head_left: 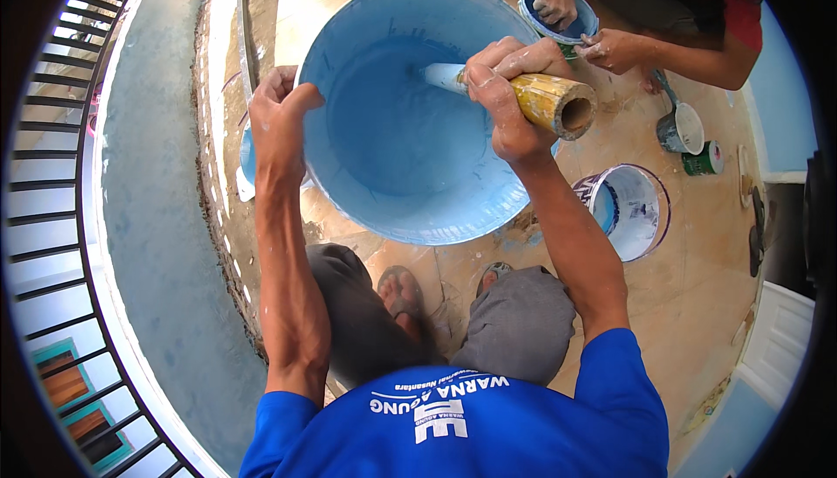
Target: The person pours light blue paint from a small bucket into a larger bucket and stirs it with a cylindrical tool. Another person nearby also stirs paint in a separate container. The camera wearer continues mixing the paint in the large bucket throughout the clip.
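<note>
A large blue tub (344, 38) of light-blue paint (392, 138) is seen just ahead of the sandalled feet (401, 293) — its left rim pinched by the left hand (283, 112), thumb hooked inward. A bamboo pole (551, 105) is wrapped firmly by the right hand (510, 99), its blue-coated end lowered into the tub. Beyond, a small bucket (586, 21) is touched by a co-worker's hand (617, 51).

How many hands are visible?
4. The wearer's left hand is at the left rim of the blue tub; the right hand grips a bamboo pole. A co-worker's hand is in a smaller bucket, another at its rim.
</note>
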`<action>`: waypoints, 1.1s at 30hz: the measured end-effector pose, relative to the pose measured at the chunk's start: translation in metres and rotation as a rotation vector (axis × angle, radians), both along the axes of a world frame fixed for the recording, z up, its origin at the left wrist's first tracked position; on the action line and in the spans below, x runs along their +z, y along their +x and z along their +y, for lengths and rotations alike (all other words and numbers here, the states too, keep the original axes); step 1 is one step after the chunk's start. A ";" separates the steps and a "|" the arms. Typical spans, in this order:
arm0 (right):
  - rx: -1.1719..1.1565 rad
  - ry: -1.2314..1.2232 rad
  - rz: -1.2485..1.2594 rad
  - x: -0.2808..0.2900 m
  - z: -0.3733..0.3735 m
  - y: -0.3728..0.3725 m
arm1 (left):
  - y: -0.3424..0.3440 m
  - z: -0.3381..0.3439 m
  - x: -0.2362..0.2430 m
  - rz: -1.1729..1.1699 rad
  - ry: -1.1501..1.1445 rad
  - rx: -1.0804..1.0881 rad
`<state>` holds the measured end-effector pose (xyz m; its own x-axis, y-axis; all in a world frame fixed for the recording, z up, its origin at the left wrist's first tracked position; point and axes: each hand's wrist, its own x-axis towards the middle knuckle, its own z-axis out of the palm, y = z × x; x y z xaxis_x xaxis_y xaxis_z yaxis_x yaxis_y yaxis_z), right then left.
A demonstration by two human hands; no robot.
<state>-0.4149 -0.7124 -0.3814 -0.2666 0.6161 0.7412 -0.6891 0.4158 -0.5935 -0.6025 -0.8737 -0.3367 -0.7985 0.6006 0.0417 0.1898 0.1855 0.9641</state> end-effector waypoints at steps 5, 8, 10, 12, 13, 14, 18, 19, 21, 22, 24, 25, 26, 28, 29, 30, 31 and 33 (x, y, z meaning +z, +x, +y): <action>-0.025 0.081 0.045 -0.003 0.001 0.021 | 0.017 -0.003 -0.001 0.002 0.034 -0.022; -0.042 0.082 0.071 -0.009 0.001 0.024 | 0.022 -0.002 -0.001 0.038 0.015 -0.035; -0.030 0.038 0.096 -0.013 -0.003 0.019 | 0.024 -0.003 -0.003 0.034 0.015 -0.030; -0.062 0.131 0.078 -0.019 -0.003 0.015 | 0.028 -0.002 -0.002 0.041 0.014 -0.021; -0.080 0.185 0.089 -0.019 -0.005 0.011 | 0.033 -0.002 0.000 0.051 0.010 -0.012; -0.099 0.241 0.100 -0.019 -0.008 0.005 | 0.036 -0.003 0.001 0.062 0.006 -0.003; -0.095 0.207 0.257 -0.018 -0.035 -0.015 | 0.039 -0.009 -0.001 0.069 0.025 -0.002; -0.086 0.176 0.256 -0.015 -0.045 -0.016 | 0.042 -0.011 0.001 0.074 0.027 -0.006; -0.043 0.184 0.224 -0.018 -0.057 -0.013 | 0.042 -0.012 -0.004 0.064 0.046 -0.036; -0.015 0.186 0.208 -0.018 -0.062 -0.009 | 0.045 -0.010 -0.002 0.072 0.037 -0.034; 0.044 0.187 0.188 -0.020 -0.073 -0.003 | 0.051 -0.008 0.000 0.086 0.021 -0.028; 0.083 0.225 0.156 -0.018 -0.078 0.003 | 0.053 -0.009 0.001 0.099 0.014 -0.019; 0.123 0.263 0.124 -0.016 -0.081 0.008 | 0.054 -0.010 0.002 0.111 0.007 -0.011; 0.168 0.265 0.125 -0.019 -0.091 0.012 | 0.058 -0.010 0.003 0.134 -0.007 -0.001; 0.185 0.267 0.134 -0.021 -0.096 0.013 | 0.059 -0.009 0.003 0.129 -0.001 -0.009; 0.203 0.269 0.143 -0.021 -0.100 0.015 | 0.059 -0.009 0.004 0.125 0.005 -0.017; 0.229 0.268 0.148 -0.023 -0.105 0.017 | 0.059 -0.010 0.002 0.118 0.005 -0.022; 0.277 0.260 0.136 -0.026 -0.114 0.024 | 0.060 -0.011 0.000 0.099 0.028 -0.017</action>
<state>-0.3910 -0.8265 -0.4072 -0.2849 0.3221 0.9028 -0.8614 0.3271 -0.3885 -0.5423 -0.8844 -0.3365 -0.7791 0.6118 0.1364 0.2872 0.1549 0.9453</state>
